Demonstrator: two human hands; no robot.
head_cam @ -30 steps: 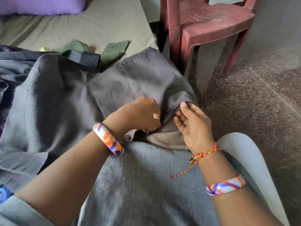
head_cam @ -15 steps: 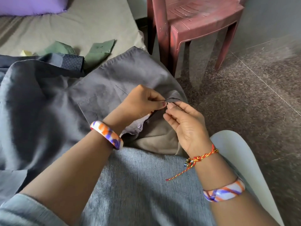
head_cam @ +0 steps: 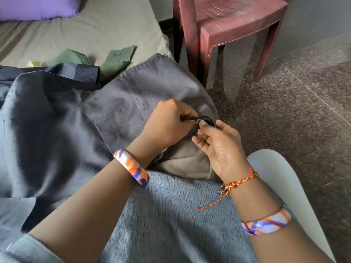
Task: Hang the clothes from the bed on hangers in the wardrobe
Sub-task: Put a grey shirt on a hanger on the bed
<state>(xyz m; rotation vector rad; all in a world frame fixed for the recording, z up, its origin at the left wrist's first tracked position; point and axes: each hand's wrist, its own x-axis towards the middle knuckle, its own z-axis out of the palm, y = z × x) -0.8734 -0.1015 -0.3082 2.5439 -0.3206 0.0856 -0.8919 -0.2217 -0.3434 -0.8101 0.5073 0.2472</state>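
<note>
A grey shirt [head_cam: 121,112] with a chest pocket lies spread over the bed's edge and my lap. My left hand [head_cam: 169,124] pinches its front edge near a small button. My right hand [head_cam: 218,145] pinches the opposite edge right beside it, fingertips nearly touching. A dark navy garment [head_cam: 83,72] with a dotted cuff lies behind the shirt. Green clothing [head_cam: 114,58] lies farther back on the bed [head_cam: 91,33]. No hanger or wardrobe is in view.
A maroon plastic chair [head_cam: 233,23] stands on the dark floor [head_cam: 296,103] right of the bed. A purple pillow [head_cam: 36,7] lies at the bed's far left. A white curved chair edge [head_cam: 284,188] shows beside my right arm.
Both hands have lifted the shirt's front edge and drawn together, now pinching at a button. The view has tilted slightly.
</note>
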